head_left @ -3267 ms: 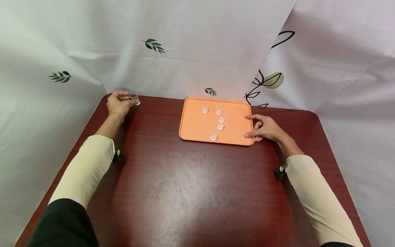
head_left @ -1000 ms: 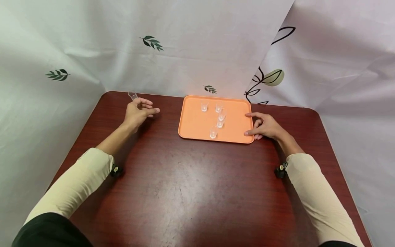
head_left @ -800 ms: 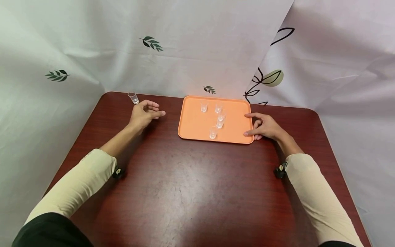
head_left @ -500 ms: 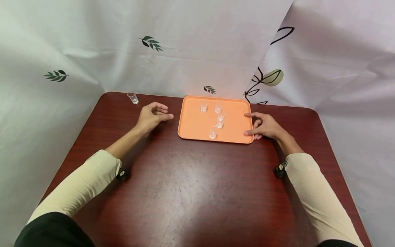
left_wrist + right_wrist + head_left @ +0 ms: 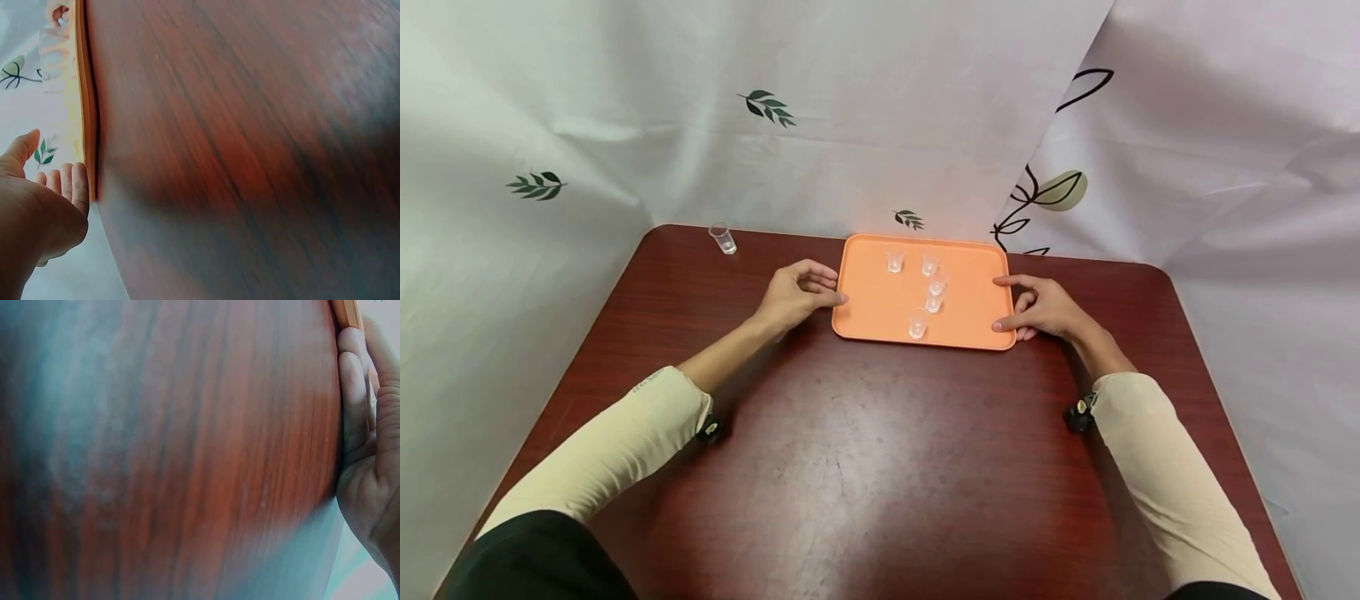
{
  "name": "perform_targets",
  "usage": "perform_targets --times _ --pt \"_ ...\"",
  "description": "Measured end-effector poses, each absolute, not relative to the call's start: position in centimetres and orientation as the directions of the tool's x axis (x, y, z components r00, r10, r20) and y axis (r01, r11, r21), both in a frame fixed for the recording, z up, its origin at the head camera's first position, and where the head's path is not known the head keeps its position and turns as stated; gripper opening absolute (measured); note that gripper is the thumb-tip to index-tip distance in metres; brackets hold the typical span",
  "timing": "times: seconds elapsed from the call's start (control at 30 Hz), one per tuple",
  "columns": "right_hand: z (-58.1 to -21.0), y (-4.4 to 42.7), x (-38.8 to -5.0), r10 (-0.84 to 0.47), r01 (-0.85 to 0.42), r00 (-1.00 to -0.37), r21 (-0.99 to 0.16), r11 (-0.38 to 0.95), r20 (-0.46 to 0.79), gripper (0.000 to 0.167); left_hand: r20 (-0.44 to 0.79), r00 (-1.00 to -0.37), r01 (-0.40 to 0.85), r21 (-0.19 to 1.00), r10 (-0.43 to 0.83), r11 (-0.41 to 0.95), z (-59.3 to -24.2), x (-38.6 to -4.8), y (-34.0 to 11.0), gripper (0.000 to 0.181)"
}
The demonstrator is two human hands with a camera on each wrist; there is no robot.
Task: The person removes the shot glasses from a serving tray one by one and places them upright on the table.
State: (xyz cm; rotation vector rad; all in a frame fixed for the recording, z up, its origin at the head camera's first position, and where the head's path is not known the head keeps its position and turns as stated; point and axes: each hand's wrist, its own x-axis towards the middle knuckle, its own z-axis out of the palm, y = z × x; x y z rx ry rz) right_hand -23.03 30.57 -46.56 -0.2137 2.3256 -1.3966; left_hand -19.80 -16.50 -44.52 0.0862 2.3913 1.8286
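Head view: we see the right hand (image 5: 1045, 310) gripping one end of an orange serving tray (image 5: 973, 308); left of this grip the tray bears five small clear cups (image 5: 917, 323), two overlapping, their contents too small to make out. The left hand (image 5: 793, 293), unclenched, meets the opposite rim; beyond it, a sixth cup (image 5: 724, 240) stands on the wooden table (image 5: 850, 433). Left wrist view: we find fingers extended beside the tray's edge, thumb apart. Right wrist view: we note fingers bent at the tray's edge.

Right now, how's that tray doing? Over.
Left fingers at left rim of tray; right fingers on right rim. Five cups aboard; sixth cup apart. No obstruction seen.
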Motion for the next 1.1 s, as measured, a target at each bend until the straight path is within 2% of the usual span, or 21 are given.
perform_targets --times 0.5,1.1 --pt "-46.6 30.5 -23.1 -0.346 0.082 -0.898 -0.877 0.473 -0.271 0.091 -0.048 -0.971 0.005 0.976 0.234 0.219 -44.3 -19.1 -13.5 0.053" --pt "-46.5 30.5 -23.0 -0.342 0.093 -0.899 -0.881 0.464 -0.274 0.092 -0.084 -0.948 -0.02 0.978 0.307 0.207 -44.8 -18.4 -9.9 0.055"
